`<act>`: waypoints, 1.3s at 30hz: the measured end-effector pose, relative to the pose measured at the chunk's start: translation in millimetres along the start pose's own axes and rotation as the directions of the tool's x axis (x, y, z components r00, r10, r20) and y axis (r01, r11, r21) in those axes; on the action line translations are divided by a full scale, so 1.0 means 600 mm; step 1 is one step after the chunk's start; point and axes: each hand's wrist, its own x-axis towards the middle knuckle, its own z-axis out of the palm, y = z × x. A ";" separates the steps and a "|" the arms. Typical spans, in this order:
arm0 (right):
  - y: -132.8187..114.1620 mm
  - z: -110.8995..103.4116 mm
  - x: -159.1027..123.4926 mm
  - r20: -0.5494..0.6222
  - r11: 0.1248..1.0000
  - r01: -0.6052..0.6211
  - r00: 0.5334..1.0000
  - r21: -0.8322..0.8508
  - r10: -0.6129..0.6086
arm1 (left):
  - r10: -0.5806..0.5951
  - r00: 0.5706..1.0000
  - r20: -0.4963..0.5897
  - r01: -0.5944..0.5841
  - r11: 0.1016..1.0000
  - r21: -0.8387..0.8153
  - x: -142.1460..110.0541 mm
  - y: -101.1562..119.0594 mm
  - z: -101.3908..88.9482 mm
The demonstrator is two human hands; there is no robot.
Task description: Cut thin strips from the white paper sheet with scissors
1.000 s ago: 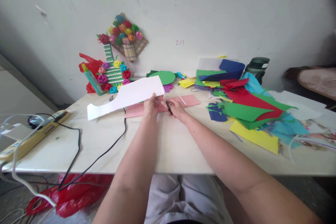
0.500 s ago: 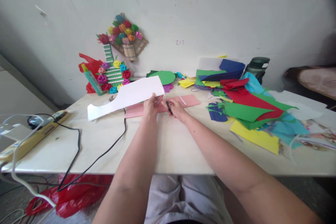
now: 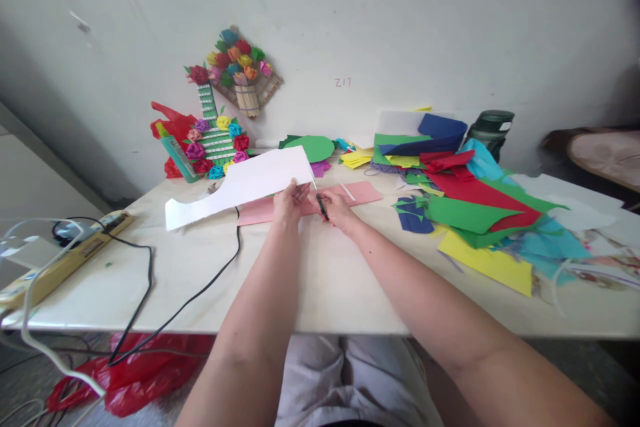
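Pale table with pink paper, yellow sheet, power strip

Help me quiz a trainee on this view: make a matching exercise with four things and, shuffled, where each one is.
Things:
1. Scissors
2. Dark bottle
3. Curved white sheet
4. Power strip

Places:
A. At the left edge of the table
B. Gripped by the left hand
C. In the right hand
D. Near the wall, towards the right

Right pairs: 1-C, 2-D, 3-B, 4-A
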 end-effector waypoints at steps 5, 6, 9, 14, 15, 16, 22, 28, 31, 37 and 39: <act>0.000 0.003 0.001 -0.017 0.999 0.011 1.000 -0.030 -0.011 | -0.013 0.999 -0.029 0.013 1.000 0.004 -0.002 0.002 0.004; -0.001 0.003 0.000 -0.019 1.000 0.008 1.000 -0.031 -0.008 | -0.017 0.999 -0.035 0.017 1.000 0.008 -0.002 0.002 0.005; -0.006 0.004 -0.003 -0.032 1.000 0.007 0.999 -0.019 -0.008 | -0.024 0.999 -0.041 0.025 1.000 0.011 -0.005 0.004 0.008; -0.006 0.005 -0.003 -0.058 1.000 0.015 0.998 0.011 -0.014 | -0.027 0.999 -0.044 0.027 1.000 0.002 -0.007 0.006 0.009; -0.005 0.005 -0.002 -0.063 1.000 0.021 0.998 0.013 -0.021 | -0.029 0.999 -0.044 0.029 1.000 0.004 -0.007 0.006 0.009; -0.004 0.006 -0.001 -0.068 1.000 0.027 0.997 0.014 -0.026 | -0.032 0.998 -0.045 0.033 0.999 0.007 -0.008 0.006 0.009; -0.003 0.008 -0.001 -0.087 0.999 0.048 0.995 0.021 -0.046 | -0.034 0.998 -0.058 0.035 0.999 0.009 -0.011 0.008 0.014; -0.003 0.010 0.001 -0.089 0.999 0.045 0.995 0.011 -0.044 | -0.030 0.998 -0.053 0.030 1.000 -0.002 -0.008 0.007 0.013; -0.001 0.011 0.003 -0.098 0.999 0.038 0.994 -0.011 -0.039 | -0.027 0.999 -0.046 0.027 1.000 0.000 -0.007 0.006 0.012; -0.004 0.013 0.002 -0.123 1.000 0.020 0.992 -0.001 -0.020 | -0.026 0.999 -0.045 0.026 1.000 -0.008 -0.010 0.007 0.012; -0.005 0.013 0.001 -0.125 1.000 0.020 0.992 -0.008 -0.021 | -0.025 0.999 -0.045 0.025 1.000 -0.007 -0.010 0.007 0.012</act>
